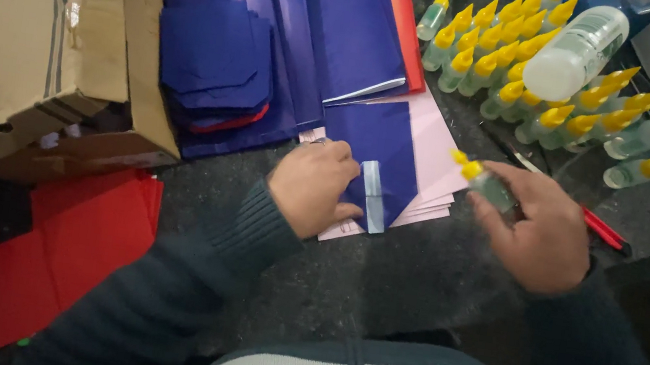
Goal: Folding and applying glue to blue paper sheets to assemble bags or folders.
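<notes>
- While the left hand [313, 185] lies flat on a folded blue paper piece [383, 161], its fingers [342, 210] are released and spread, pressing the paper down beside a pale strip [374, 194] that runs along the fold.
- The right hand [539, 229] has its fingers [483, 217] clenched around a small glue bottle [484, 182] with a yellow nozzle, tilted so that the tip points up and to the left, just beside the blue piece but apart from it.
- The blue piece rests on a small stack of pink sheets [435, 151], which lies on the dark worktop [380, 275] directly in front of the person.
- A red pen [602, 230] lies on the worktop, partly hidden under the right hand.
- Further out to the right stands a crowd of glue bottles with yellow nozzles [525, 88], some upright and some lying on their sides; a larger clear bottle [576, 53] lies across the top of them.
- Beyond the pink sheets lie large blue sheets [347, 25] with a red sheet [403, 16] along their edge, and to the left of these a pile of folded blue pieces [211, 56].
- At the far left sits an open cardboard box [48, 42], and near it, lower down, a stack of red sheets [74, 249].
</notes>
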